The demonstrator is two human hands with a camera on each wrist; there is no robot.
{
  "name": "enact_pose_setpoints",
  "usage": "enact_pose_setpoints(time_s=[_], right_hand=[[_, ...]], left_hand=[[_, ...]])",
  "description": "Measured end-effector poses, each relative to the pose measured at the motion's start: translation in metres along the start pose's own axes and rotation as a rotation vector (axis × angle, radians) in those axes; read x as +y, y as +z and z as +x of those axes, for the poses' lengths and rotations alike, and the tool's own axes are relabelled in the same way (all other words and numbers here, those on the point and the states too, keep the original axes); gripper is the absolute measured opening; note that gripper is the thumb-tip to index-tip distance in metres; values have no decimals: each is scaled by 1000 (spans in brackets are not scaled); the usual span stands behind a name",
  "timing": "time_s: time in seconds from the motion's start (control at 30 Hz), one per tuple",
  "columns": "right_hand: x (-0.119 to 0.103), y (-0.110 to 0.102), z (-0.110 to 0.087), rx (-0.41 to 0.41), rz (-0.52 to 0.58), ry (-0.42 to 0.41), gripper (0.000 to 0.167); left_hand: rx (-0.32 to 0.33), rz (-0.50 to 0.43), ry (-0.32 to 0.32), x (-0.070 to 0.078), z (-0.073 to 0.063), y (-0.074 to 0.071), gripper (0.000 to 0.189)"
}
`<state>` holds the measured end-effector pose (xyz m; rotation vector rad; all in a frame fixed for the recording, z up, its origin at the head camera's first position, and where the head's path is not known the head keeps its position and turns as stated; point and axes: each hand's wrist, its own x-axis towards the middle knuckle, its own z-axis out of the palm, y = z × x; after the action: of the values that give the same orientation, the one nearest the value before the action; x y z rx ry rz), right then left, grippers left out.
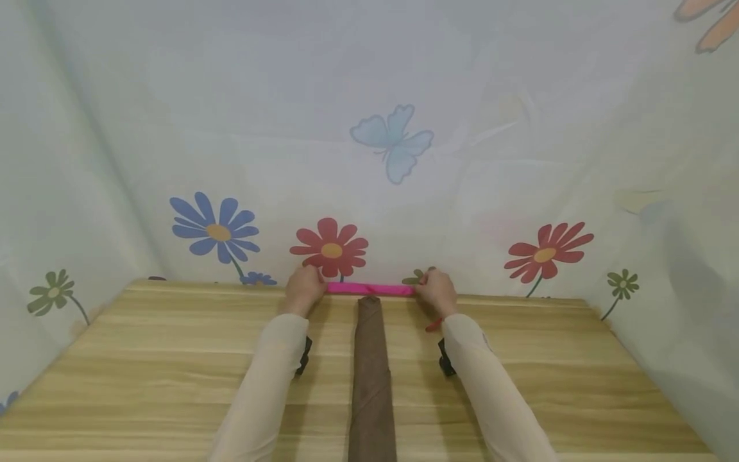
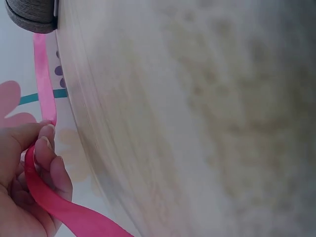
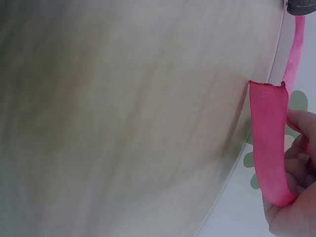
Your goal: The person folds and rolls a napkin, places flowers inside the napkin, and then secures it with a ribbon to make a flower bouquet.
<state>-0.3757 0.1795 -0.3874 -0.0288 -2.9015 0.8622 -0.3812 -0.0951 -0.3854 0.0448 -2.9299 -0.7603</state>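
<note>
A bright pink ribbon [image 1: 369, 289] is stretched taut between both hands, just beyond the far end of a long brown cloth-covered roll [image 1: 372, 378]. My left hand [image 1: 305, 290] pinches it on the left between thumb and fingertips; in the left wrist view a loose length of ribbon [image 2: 64, 210] curves out below the fingers. On the right, my right hand [image 1: 439, 292] grips the other side with curled fingers. The ribbon's cut end [image 3: 269, 143] loops out from that hand in the right wrist view. Both wrist views show only the roll's end [image 2: 32, 15], greyish there.
The roll lies lengthwise on a wood-grain table [image 1: 173, 359], between the two forearms. Past the table's far edge hangs a pale backdrop [image 1: 260, 128] printed with flowers and a butterfly, and it runs down both sides too. Each wrist carries a small black device [image 1: 446, 359].
</note>
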Motion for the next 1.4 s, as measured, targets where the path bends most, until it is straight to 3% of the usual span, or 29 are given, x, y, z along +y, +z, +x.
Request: enact_pose_setpoints(time_s=[0.1, 0.33, 0.63, 0.97, 1.27, 1.4], right_hand=[[1, 1, 2, 15, -27, 11, 16], [2, 7, 8, 38, -63, 45, 19], [-5, 8, 7, 41, -132, 70, 27], [-12, 6, 6, 35, -219, 41, 30], [-4, 1, 3, -58, -147, 68, 33], [0, 1, 2, -61, -138, 77, 32]], left_hand=[[12, -1, 2, 1, 0, 2, 26], [27, 55, -5, 5, 2, 4, 9], [12, 148, 5, 10, -2, 5, 23], [-17, 163, -14, 15, -6, 3, 16], [-47, 161, -6, 13, -4, 3, 18], [-58, 173, 12, 12, -4, 3, 19]])
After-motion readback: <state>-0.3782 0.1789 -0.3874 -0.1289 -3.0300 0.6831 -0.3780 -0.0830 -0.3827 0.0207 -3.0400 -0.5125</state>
